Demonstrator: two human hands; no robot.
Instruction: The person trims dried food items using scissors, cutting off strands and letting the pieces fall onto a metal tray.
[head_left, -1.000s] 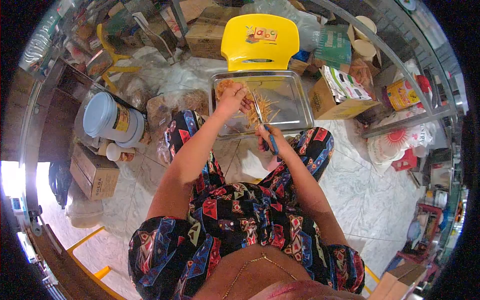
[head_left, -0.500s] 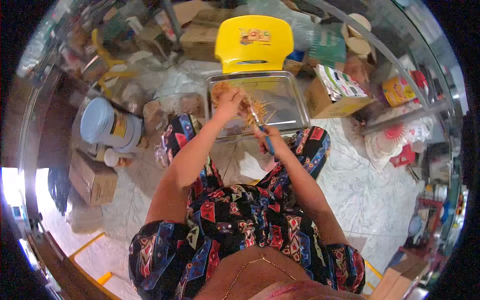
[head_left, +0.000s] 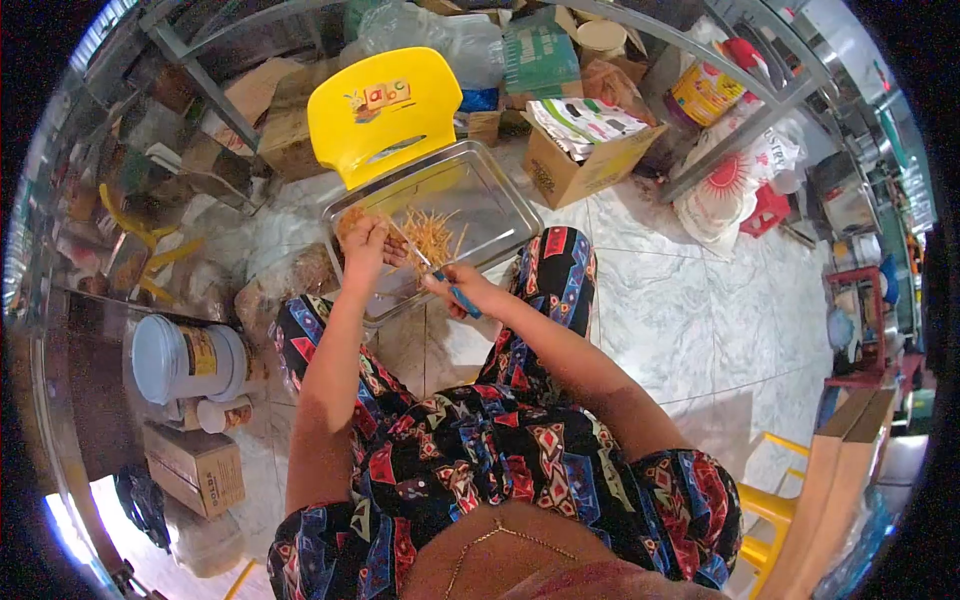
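My left hand (head_left: 366,245) is closed on an orange-brown clump of food (head_left: 350,218) above the left side of a clear rectangular tray (head_left: 490,238). My right hand (head_left: 468,290) grips a blue-handled cutting tool (head_left: 462,300); whether it is a knife or scissors I cannot tell. Its narrow metal blade points up and left, reaching close to my left fingers and the clump. Thin orange-yellow strips (head_left: 430,232) lie in a loose pile in the tray, just beyond the blade. The tray sits on the floor between my bent knees.
A yellow chair back (head_left: 385,110) stands at the tray's far edge. Right of it are an open cardboard box (head_left: 590,165) with packets and a white sack (head_left: 720,200). Pale blue buckets (head_left: 170,358) and a closed carton (head_left: 200,470) are at left. Metal shelf frames surround the tiled floor.
My view has turned, so the tray, chair and hands appear further left and tilted. Both hands keep their hold, the left on the clump, the right on the cutting tool.
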